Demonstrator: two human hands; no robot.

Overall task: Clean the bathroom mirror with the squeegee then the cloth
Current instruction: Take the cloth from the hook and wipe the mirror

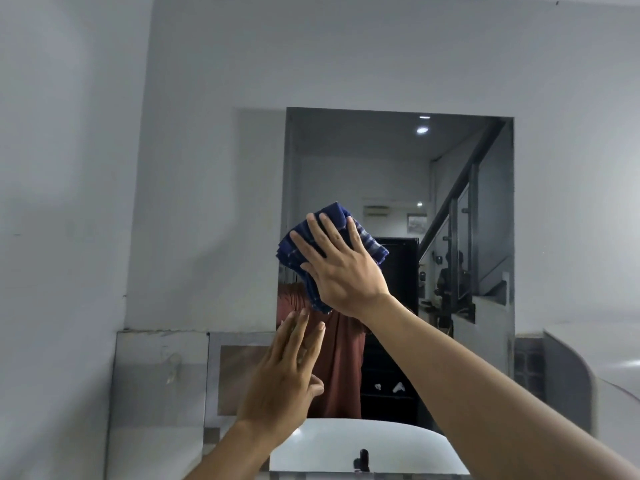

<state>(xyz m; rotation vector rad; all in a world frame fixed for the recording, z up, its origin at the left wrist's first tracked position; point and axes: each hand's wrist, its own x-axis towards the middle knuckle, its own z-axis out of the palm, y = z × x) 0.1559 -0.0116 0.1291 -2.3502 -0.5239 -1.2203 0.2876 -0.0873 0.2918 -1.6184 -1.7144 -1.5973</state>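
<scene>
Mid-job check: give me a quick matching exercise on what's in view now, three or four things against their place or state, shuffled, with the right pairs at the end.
Things:
1. cloth
2. right hand
3. left hand
4. sink

Places or states:
A. white, at the bottom of the view below the mirror
B. empty, fingers straight, raised by the mirror's lower left edge
C. blue checked, folded, flat against the glass
D. spread open, pressing the cloth to the mirror

Pairs: 1-C, 2-D, 3-B, 4-A

The mirror point(391, 168) (wall-mounted) bears a blue cloth point(367, 237) pressed flat.
</scene>
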